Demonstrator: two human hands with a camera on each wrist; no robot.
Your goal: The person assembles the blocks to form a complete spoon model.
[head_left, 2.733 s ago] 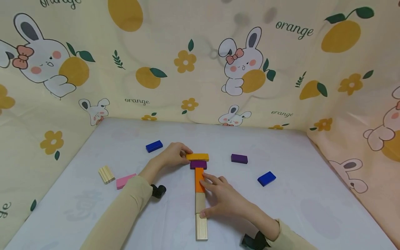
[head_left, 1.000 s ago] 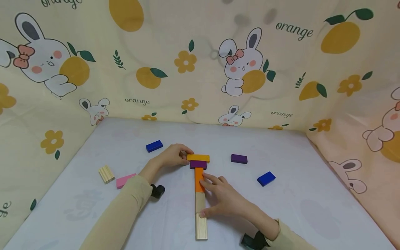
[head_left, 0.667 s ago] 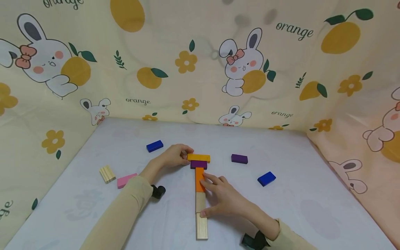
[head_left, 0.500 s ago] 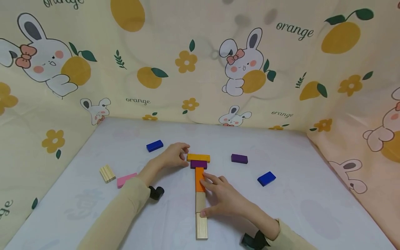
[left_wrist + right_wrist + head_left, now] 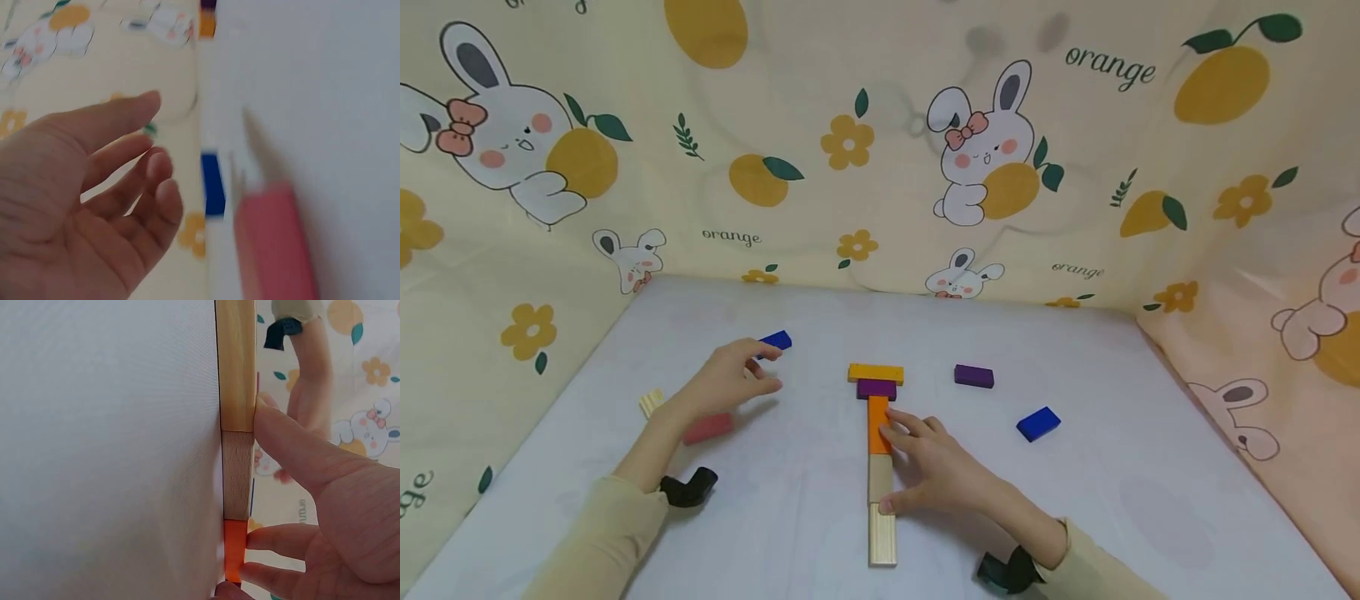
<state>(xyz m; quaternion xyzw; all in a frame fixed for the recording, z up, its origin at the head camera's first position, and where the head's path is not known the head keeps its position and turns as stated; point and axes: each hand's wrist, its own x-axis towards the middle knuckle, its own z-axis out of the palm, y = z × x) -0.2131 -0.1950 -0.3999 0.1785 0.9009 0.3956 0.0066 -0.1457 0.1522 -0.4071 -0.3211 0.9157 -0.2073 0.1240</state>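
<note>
In the head view my left hand (image 5: 730,382) hovers over the table's left side with fingers apart, holding nothing. Below it lies a pink block (image 5: 709,428); its fingers overlap a blue block (image 5: 777,340) in sight. The left wrist view has the pink block (image 5: 275,244) close by, somewhat blurred. My right hand (image 5: 951,467) rests beside a line of blocks: yellow (image 5: 876,373) crosswise at the far end, then purple (image 5: 877,389), orange (image 5: 877,425), beige (image 5: 880,479) and pale wood (image 5: 883,537). Its fingertips touch the orange block (image 5: 235,547), its thumb the pale wood block (image 5: 237,369).
Right of the line lie a dark purple block (image 5: 973,377) and another blue block (image 5: 1038,424). A ridged pale wood piece (image 5: 651,402) sits partly behind my left wrist. Patterned cloth (image 5: 880,192) rises behind the white table (image 5: 1120,500).
My left hand has let go of the yellow block and moved left, over the pink block. The yellow block stays at the line's far end. My right hand keeps its place.
</note>
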